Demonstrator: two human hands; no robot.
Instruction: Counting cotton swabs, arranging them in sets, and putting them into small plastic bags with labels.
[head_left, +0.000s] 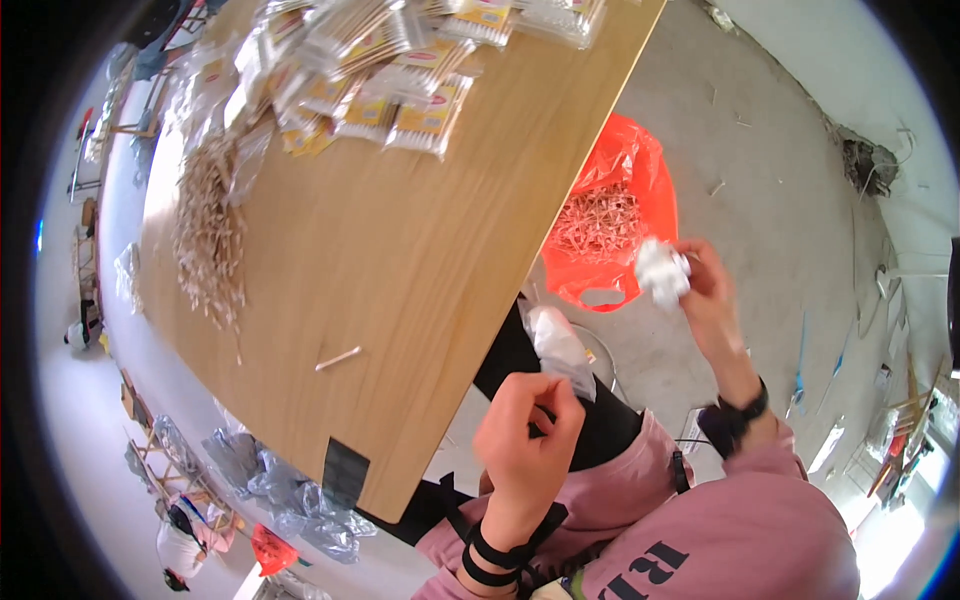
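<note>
Nearest, from the lower edge, come the arms of a person in a pink top (740, 530). The left hand (530, 440), between five and six o'clock from the middle of the view, is curled into a loose fist, thumb and forefinger tips together. Just past its knuckles, toward one o'clock, a clear bag with white contents (560, 345) lies over the dark-trousered lap; whether the fingers pinch its edge cannot be told.

The right hand (712, 300), at three o'clock, is closed around one side of a blurred white bundle (661, 272). The bundle sits at the fingertips and sticks out from them toward nine to ten o'clock, its far side uncovered. Close beside it, toward ten o'clock, an open red bag (655, 170) holds thin pale sticks (600, 222).

A wooden table (400, 260) fills the left. On it, one cotton swab (339, 358) lies alone at eight o'clock, a heap of loose swabs (208, 230) between nine and ten, and piled clear packets of swabs with yellow labels (430, 115) at eleven.

Farthest, near eight o'clock, a co-worker (185, 540) in a pale top shows beyond the table.
</note>
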